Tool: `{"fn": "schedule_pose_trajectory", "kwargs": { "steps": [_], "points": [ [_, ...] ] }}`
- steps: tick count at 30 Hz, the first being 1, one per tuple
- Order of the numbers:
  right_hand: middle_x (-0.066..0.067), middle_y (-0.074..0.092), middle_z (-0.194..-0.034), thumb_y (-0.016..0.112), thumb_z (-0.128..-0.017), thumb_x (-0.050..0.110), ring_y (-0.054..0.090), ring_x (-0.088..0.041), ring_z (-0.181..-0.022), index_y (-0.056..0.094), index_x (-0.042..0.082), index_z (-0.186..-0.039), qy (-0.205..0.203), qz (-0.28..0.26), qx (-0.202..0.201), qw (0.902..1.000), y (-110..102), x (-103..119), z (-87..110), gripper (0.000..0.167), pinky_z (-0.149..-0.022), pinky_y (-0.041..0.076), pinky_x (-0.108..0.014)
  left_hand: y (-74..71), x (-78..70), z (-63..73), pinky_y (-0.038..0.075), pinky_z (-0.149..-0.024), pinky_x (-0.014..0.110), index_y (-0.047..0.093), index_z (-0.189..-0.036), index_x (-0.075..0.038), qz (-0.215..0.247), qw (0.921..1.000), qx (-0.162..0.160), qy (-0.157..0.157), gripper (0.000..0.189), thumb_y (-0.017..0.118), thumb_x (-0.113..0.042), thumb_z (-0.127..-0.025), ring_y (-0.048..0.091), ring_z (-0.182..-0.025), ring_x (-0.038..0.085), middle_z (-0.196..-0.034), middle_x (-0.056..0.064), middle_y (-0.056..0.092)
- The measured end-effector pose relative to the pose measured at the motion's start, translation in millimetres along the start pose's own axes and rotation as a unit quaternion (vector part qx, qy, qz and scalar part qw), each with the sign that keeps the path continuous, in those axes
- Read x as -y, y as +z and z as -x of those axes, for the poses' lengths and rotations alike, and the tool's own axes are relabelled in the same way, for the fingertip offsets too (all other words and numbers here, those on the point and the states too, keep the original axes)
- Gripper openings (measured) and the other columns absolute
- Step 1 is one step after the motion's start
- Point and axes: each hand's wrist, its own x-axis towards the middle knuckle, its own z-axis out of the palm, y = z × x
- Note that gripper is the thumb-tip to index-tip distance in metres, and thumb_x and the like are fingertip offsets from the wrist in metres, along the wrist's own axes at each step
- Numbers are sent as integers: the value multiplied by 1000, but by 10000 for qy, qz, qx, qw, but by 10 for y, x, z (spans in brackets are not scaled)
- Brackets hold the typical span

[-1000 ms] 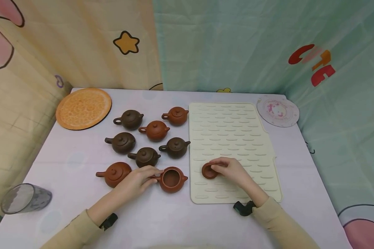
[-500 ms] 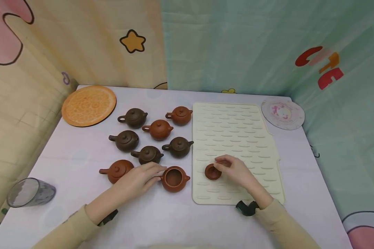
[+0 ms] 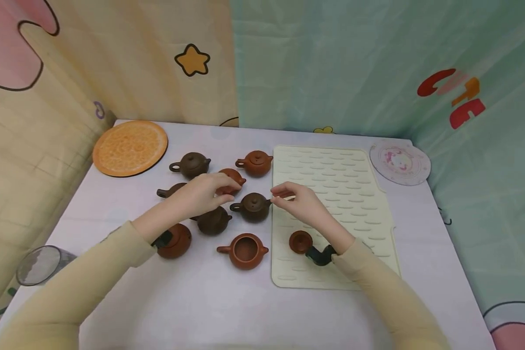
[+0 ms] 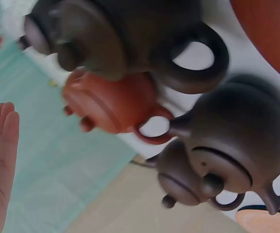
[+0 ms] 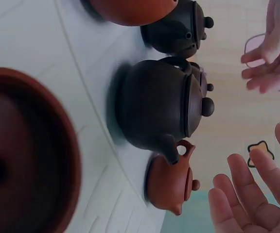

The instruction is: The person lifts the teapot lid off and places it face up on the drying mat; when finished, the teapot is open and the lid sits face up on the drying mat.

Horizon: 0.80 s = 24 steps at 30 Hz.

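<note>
My left hand hovers over the cluster of teapots, fingers loosely bent and holding nothing. It partly hides a reddish teapot and a dark brown one. Just right of another dark brown teapot, near its spout, is my right hand; its relaxed fingers hold nothing in the right wrist view. A lidless reddish teapot stands nearer the front, its round mouth uncovered. Its reddish-brown lid appears to lie upside down on the cream mat, beneath my right wrist.
More lidded teapots stand around, including a reddish one and a dark one at the back. A round orange board lies back left, a patterned disc back right. A clear glass lies at front left, partly behind my sleeve.
My left hand has let go of the lidless teapot's handle and risen away over the teapots. My right hand has released the lid on the mat and moved up-left toward a dark teapot.
</note>
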Motion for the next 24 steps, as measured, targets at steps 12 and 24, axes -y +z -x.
{"fn": "schedule_pose_trajectory", "kwargs": {
  "steps": [12, 24],
  "points": [
    [-6, 69, -121, 69, -92, 19, 61, -25, -118, 69, 10, -120, -249, 629, 569, 9961, 287, 182, -355, 29, -96, 53, -39, 360, 224, -340, 57, -79, 35, 67, -115, -7, -371, 9925, 1157, -106, 31, 74, -4, -86, 68, -91, 18, -99, 6, 72],
    [-7, 72, -106, 75, -87, 13, 65, -21, -101, 75, 9, -102, -601, 1457, 416, 9866, 368, 235, -424, 16, -85, 54, -34, 326, 243, -319, 57, -75, 32, 67, -116, -8, -300, 9932, 1121, 49, 32, 73, -3, -85, 68, -84, 14, -88, 2, 73]
  ]
}}
